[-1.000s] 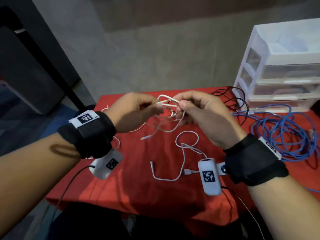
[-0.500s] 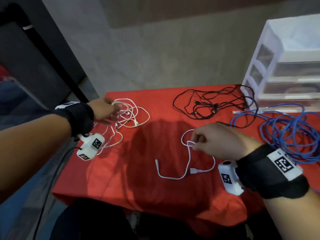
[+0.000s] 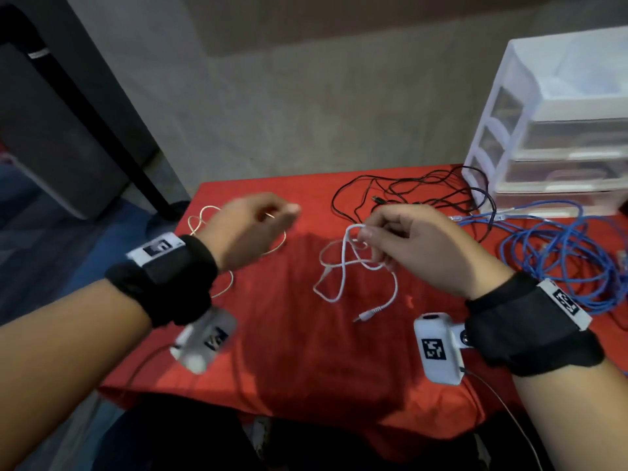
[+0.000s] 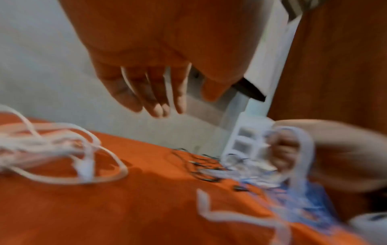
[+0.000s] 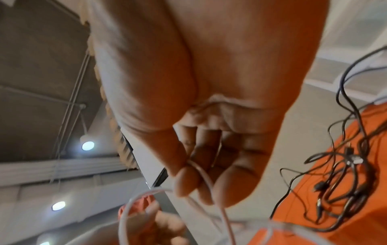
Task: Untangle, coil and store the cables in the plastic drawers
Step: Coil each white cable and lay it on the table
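My right hand [image 3: 365, 232] pinches a loop of a thin white cable [image 3: 343, 277] between thumb and fingers and holds it above the red table [image 3: 289, 351]. The rest of the cable hangs down, and its jack plug [image 3: 368, 314] lies on the cloth. The right wrist view shows the white cable [image 5: 206, 180] running between thumb and fingertips of the right hand [image 5: 192, 182]. My left hand [image 3: 285, 212] is blurred, hovers left of the loop and holds nothing. In the left wrist view the left hand's fingers [image 4: 157, 102] hang relaxed above the table. A cream cable tangle [image 3: 204, 220] lies beneath it.
White plastic drawers [image 3: 560, 137] stand shut at the back right corner. A tangled black cable [image 3: 407, 195] lies in front of them, and a big blue cable bundle [image 3: 560, 263] covers the right side. The table's left edge is near the cream tangle.
The left hand has let go of the cream tangle and moved right toward the right hand. The right hand has lifted the white cable off the table.
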